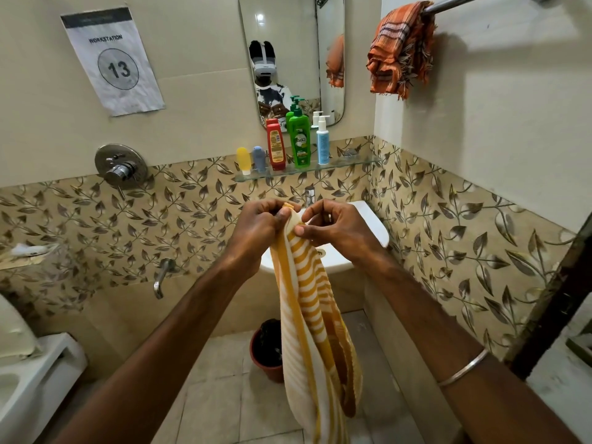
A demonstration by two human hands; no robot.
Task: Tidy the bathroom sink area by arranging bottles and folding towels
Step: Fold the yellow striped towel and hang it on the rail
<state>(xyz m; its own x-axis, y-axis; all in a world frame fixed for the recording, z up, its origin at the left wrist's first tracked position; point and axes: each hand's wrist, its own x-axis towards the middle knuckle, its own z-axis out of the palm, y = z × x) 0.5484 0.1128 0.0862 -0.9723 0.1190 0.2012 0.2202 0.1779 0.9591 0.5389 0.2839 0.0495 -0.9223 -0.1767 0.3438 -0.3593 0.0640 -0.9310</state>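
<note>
Yellow-and-white striped cotton towel (307, 302) is hanging lengthwise in front of the white ceramic wall sink (368, 225), its lower end dangling above the tiled floor beside a terracotta-coloured round bin (266, 350). Left hand (259, 225) and right hand (333, 225) are both pinching the towel's top edge, thumbs and fingers closed on the cloth, hands nearly touching each other. Orange checked fringed towel (400, 49) is draping over the metal rail (448, 4) on the right wall. Clear glass shelf (352, 165) under the mirror is carrying five bottles in a row, standing upright, left to right: small yellow tube (244, 160), small blue-grey tube (259, 158), red flat bottle (276, 145), tall green pump bottle (299, 139), slim white-and-blue pump bottle (323, 141). Right forearm is wearing a thin silver bangle (464, 368).
</note>
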